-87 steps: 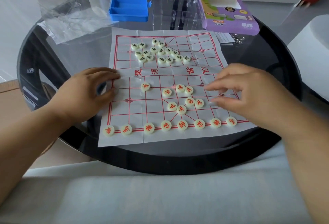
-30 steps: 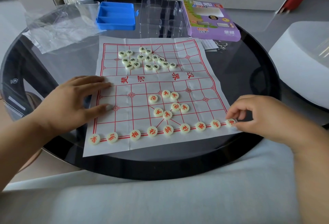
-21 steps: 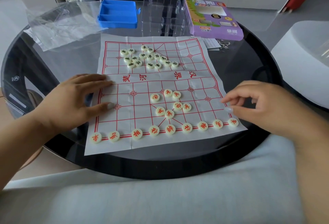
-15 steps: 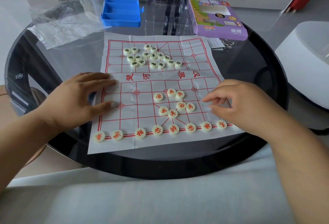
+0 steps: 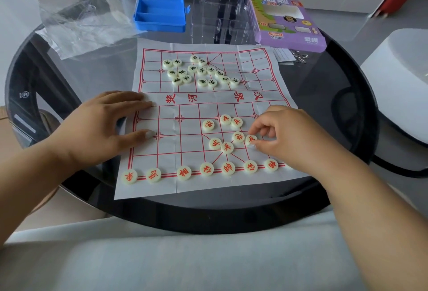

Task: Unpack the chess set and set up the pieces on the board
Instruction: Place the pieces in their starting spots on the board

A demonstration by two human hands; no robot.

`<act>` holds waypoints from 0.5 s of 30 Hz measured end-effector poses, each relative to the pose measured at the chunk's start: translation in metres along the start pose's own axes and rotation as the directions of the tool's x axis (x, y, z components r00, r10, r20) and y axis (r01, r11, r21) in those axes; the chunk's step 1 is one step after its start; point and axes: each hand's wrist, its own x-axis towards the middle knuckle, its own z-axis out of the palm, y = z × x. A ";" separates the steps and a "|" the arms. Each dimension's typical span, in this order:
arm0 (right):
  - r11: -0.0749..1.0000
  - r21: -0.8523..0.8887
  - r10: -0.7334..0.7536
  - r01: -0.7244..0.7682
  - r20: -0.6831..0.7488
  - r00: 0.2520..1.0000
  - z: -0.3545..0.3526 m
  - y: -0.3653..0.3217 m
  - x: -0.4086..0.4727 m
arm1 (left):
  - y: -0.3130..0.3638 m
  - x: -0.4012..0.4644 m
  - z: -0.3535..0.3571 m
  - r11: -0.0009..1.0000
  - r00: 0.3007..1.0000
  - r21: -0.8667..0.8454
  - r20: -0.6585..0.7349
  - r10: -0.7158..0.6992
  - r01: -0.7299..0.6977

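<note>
A white paper board with red grid lines lies on the round black glass table. Several cream discs with red characters stand in a row along the board's near edge. More red ones lie loose in a cluster right of centre. Discs with black characters are heaped on the far half. My left hand rests flat on the board's left edge, fingers apart. My right hand pinches a red-marked disc at the cluster's right side between thumb and forefinger.
At the back of the table stand a blue compartment tray, a clear plastic insert and a purple game box. A crumpled clear bag lies back left. Small metal rings sit beside the box. A white seat is at right.
My right hand left the right end of the near row and moved left and up to the loose cluster, where it closed on a red disc. The left hand stayed put.
</note>
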 end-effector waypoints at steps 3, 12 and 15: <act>1.000 0.020 -0.016 0.016 0.017 1.000 0.001 0.002 0.001 | -0.002 0.000 0.001 1.000 1.000 0.001 0.007 0.000 0.000; 0.982 0.146 0.157 -0.122 -0.255 0.954 -0.027 0.067 0.015 | -0.004 0.002 0.001 0.999 0.999 -0.007 0.021 0.034 -0.034; 0.979 0.139 0.175 -0.147 -0.222 0.959 -0.025 0.078 0.023 | -0.004 0.002 0.000 0.999 0.999 -0.014 0.015 0.034 -0.034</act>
